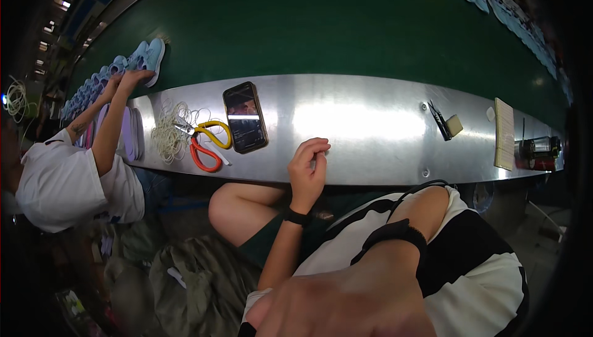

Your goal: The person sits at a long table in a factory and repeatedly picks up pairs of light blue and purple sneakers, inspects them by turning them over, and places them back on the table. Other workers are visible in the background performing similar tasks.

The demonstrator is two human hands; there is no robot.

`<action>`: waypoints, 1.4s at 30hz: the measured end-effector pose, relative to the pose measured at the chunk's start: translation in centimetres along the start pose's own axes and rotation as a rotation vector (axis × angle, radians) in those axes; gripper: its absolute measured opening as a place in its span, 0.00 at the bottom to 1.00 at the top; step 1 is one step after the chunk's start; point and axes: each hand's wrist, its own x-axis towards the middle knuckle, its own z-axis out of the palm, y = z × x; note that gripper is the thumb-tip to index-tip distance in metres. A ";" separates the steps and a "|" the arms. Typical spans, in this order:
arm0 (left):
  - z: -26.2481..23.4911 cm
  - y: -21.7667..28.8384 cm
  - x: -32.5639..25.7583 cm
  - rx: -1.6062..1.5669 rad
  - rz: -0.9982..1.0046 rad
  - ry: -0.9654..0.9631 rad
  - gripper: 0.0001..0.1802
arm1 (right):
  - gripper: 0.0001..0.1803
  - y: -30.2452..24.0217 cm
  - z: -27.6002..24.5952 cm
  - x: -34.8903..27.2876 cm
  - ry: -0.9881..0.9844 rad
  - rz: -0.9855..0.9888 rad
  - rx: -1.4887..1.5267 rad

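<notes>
My left hand (307, 173) rests at the near edge of the metal worktop (364, 151), its fingers loosely bent and the thumb a little apart from them. Nothing shows in it. Very near the camera is my right hand (346, 303), raised, with its back filling the lower middle; its fingers are out of sight. To the left of my left hand lies a phone (245, 117) with its screen lit. Beside the phone are scissors (207, 145) with one yellow and one red handle, over a tangle of pale string (170, 133).
Beyond the worktop runs a green belt (346, 22) with light blue shoes (148, 59) along its left. Another person's hand (133, 79) touches one. Lilac insoles (130, 133) are stacked nearby. On the right lie black tweezers (440, 121), a beige block (454, 126) and a paper pad (504, 133).
</notes>
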 end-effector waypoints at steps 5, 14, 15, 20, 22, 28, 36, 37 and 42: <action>0.0 0.4 0.1 0.021 -0.006 -0.015 0.08 | 0.28 -1.5 -1.3 1.3 -0.111 0.059 -0.066; 0.1 0.5 0.2 0.033 0.038 0.021 0.10 | 0.20 -1.4 -3.1 0.7 -0.114 0.041 -0.127; 0.6 0.0 0.1 0.015 0.047 0.020 0.10 | 0.18 -2.3 -5.2 0.9 -0.171 0.127 -0.118; 0.1 1.2 0.2 0.036 0.045 0.011 0.10 | 0.15 -5.7 -14.3 -1.7 0.419 0.341 -0.955; 0.3 1.4 0.4 0.068 0.074 0.006 0.09 | 0.12 -6.3 -20.0 -3.0 0.551 0.286 -1.059; 0.1 0.4 -0.4 0.098 0.038 0.000 0.10 | 0.09 -5.6 -31.3 -8.3 0.850 0.305 -0.867; 1.7 -0.2 -0.8 0.265 0.112 0.090 0.08 | 0.08 -5.9 -31.2 -8.6 0.919 0.286 -0.681; 1.8 -0.1 -0.8 0.291 0.126 0.094 0.08 | 0.08 -5.7 -31.2 -8.7 0.924 0.284 -0.688; 2.1 0.5 -0.6 0.386 0.215 0.122 0.07 | 0.08 -5.3 -31.3 -9.0 0.879 0.276 -0.631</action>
